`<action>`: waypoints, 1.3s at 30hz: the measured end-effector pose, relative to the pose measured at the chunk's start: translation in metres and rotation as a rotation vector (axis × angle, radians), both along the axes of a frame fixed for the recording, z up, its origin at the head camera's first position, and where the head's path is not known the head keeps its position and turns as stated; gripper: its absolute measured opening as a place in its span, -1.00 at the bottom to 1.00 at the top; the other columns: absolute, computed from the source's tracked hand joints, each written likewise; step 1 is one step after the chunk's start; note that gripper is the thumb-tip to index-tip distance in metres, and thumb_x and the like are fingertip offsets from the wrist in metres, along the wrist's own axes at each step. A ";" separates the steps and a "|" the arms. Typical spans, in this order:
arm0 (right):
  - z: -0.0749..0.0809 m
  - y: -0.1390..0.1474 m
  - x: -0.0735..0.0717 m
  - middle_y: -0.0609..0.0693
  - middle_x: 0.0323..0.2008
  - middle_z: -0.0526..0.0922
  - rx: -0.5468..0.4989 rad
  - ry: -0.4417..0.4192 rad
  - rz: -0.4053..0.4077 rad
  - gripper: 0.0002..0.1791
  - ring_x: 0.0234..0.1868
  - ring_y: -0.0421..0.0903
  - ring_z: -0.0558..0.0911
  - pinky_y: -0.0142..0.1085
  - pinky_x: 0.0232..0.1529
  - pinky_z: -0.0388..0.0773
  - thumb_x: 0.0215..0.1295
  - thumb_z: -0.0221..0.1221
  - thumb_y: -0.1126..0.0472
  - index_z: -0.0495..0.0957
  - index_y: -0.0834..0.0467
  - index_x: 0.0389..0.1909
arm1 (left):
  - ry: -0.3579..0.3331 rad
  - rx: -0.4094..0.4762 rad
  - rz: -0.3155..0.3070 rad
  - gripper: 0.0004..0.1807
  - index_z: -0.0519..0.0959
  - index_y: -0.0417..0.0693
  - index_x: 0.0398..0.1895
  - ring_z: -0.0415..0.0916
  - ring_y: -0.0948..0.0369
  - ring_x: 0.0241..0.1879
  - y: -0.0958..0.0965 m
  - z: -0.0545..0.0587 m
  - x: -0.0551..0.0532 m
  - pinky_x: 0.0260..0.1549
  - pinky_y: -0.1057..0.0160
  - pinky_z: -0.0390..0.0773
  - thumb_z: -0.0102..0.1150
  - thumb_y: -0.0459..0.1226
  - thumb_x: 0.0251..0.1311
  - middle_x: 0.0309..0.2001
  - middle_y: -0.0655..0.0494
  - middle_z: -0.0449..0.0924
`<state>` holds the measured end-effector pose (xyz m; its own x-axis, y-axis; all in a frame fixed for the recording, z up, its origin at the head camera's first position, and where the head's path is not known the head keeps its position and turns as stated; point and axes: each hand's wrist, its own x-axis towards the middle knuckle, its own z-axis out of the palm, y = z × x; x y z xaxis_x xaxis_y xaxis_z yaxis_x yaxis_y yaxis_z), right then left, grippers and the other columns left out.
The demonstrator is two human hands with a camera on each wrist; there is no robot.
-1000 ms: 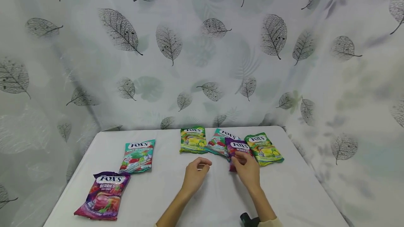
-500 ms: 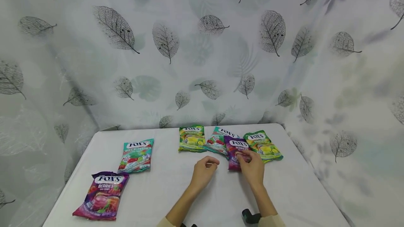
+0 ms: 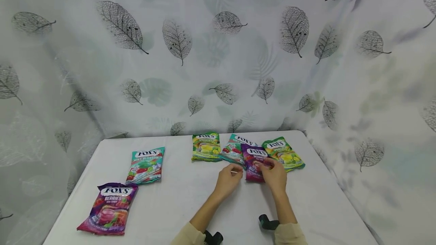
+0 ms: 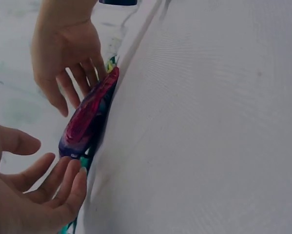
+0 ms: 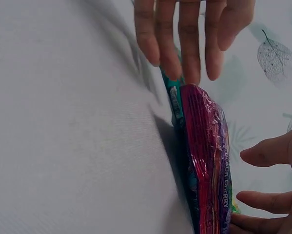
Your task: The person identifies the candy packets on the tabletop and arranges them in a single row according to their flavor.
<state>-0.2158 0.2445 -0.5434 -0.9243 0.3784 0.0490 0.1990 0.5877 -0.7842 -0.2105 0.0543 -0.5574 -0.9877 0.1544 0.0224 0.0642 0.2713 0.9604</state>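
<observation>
A purple Fox's Berries candy bag (image 3: 252,166) lies at the right back of the table, overlapping a teal Fox's candy bag (image 3: 233,149). My right hand (image 3: 276,179) is at its right side, fingers and thumb spread, fingertips right at the edge in the right wrist view. My left hand (image 3: 226,183) is beside its left edge. In the left wrist view, the left hand (image 4: 38,195) has loosely bent fingers at one end of the purple bag (image 4: 85,117). A green-yellow Fox's bag (image 3: 284,155) lies just beyond the right hand.
Another green-yellow bag (image 3: 206,147) lies at the back middle. On the left are a teal Mint Blossom bag (image 3: 145,166) and a larger purple Berries bag (image 3: 109,209). A leaf-printed curtain (image 3: 218,56) surrounds the white table (image 3: 163,214). Dark devices sit at both wrists.
My left hand has moved rightward, up to the purple bag's left edge. The right hand has shifted slightly to the bag's right side. The bags keep their arrangement while the head view tilts a little.
</observation>
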 end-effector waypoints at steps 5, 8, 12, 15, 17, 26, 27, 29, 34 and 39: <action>0.001 0.009 -0.002 0.43 0.21 0.58 -0.010 -0.073 0.010 -0.35 0.26 0.36 0.53 0.22 0.25 0.42 0.38 0.29 0.02 0.50 0.39 0.32 | -0.003 -0.028 0.004 -0.72 0.67 -0.21 0.04 0.68 0.19 -0.15 0.008 -0.005 -0.002 -0.12 0.18 0.67 0.23 -0.31 0.31 -0.12 0.07 0.73; 0.000 0.013 -0.004 0.44 0.20 0.58 -0.010 -0.103 0.026 -0.32 0.27 0.37 0.51 0.23 0.27 0.40 0.38 0.27 0.01 0.47 0.42 0.32 | -0.008 -0.040 0.005 -0.69 0.65 -0.24 0.07 0.70 0.18 -0.15 0.012 -0.010 -0.003 -0.11 0.17 0.68 0.23 -0.31 0.30 -0.13 0.04 0.75; -0.004 0.017 -0.005 0.42 0.14 0.63 0.024 -0.127 -0.001 -0.35 0.21 0.37 0.56 0.22 0.17 0.46 0.38 0.26 0.00 0.51 0.41 0.28 | -0.018 -0.072 -0.012 -0.63 0.63 -0.27 0.13 0.72 0.19 -0.13 0.020 -0.014 -0.006 -0.10 0.19 0.69 0.22 -0.27 0.32 -0.11 0.01 0.77; -0.007 0.020 -0.006 0.38 0.12 0.65 0.049 -0.140 -0.041 -0.41 0.18 0.37 0.57 0.22 0.10 0.49 0.39 0.24 0.01 0.57 0.37 0.25 | -0.021 -0.084 -0.021 -0.61 0.63 -0.31 0.14 0.71 0.20 -0.14 0.025 -0.014 -0.008 -0.10 0.19 0.69 0.21 -0.25 0.33 -0.12 -0.01 0.77; -0.008 0.021 -0.007 0.37 0.12 0.66 0.058 -0.142 -0.060 -0.46 0.17 0.38 0.57 0.24 0.06 0.49 0.40 0.23 0.02 0.60 0.35 0.22 | -0.020 -0.079 -0.022 -0.61 0.63 -0.33 0.13 0.71 0.21 -0.17 0.027 -0.015 -0.010 -0.14 0.21 0.69 0.21 -0.26 0.33 -0.14 -0.01 0.76; -0.013 0.023 -0.010 0.43 0.13 0.64 0.021 -0.143 -0.088 -0.49 0.18 0.43 0.55 0.27 0.08 0.47 0.42 0.23 0.04 0.64 0.39 0.15 | -0.005 -0.056 -0.009 -0.66 0.65 -0.36 0.08 0.67 0.28 -0.28 0.026 -0.021 -0.016 -0.28 0.30 0.68 0.20 -0.29 0.35 -0.22 0.03 0.76; -0.013 0.023 -0.010 0.43 0.12 0.64 0.018 -0.136 -0.092 -0.49 0.18 0.43 0.56 0.27 0.08 0.47 0.42 0.23 0.04 0.65 0.39 0.14 | -0.001 -0.051 -0.012 -0.66 0.65 -0.37 0.08 0.68 0.27 -0.29 0.026 -0.021 -0.017 -0.29 0.30 0.68 0.21 -0.30 0.35 -0.22 0.02 0.76; -0.013 0.022 -0.011 0.43 0.11 0.64 0.016 -0.122 -0.097 -0.51 0.17 0.42 0.56 0.26 0.08 0.46 0.41 0.24 0.05 0.66 0.39 0.12 | 0.007 -0.046 -0.015 -0.66 0.66 -0.38 0.07 0.67 0.27 -0.27 0.025 -0.021 -0.017 -0.28 0.30 0.68 0.21 -0.32 0.34 -0.22 0.01 0.76; -0.015 0.021 -0.012 0.41 0.07 0.68 -0.003 -0.072 -0.123 -0.55 0.18 0.41 0.55 0.26 0.13 0.42 0.38 0.28 0.10 0.68 0.39 0.09 | 0.005 -0.032 -0.003 -0.68 0.67 -0.39 0.06 0.65 0.28 -0.28 0.023 -0.020 -0.017 -0.32 0.34 0.66 0.22 -0.35 0.32 -0.21 0.00 0.75; -0.017 0.020 -0.013 0.38 0.05 0.70 -0.049 -0.045 -0.156 -0.58 0.20 0.39 0.55 0.25 0.18 0.41 0.37 0.32 0.13 0.70 0.36 0.09 | -0.011 0.007 0.015 -0.69 0.67 -0.38 0.04 0.62 0.33 -0.31 0.024 -0.020 -0.016 -0.35 0.38 0.64 0.23 -0.36 0.32 -0.23 0.02 0.75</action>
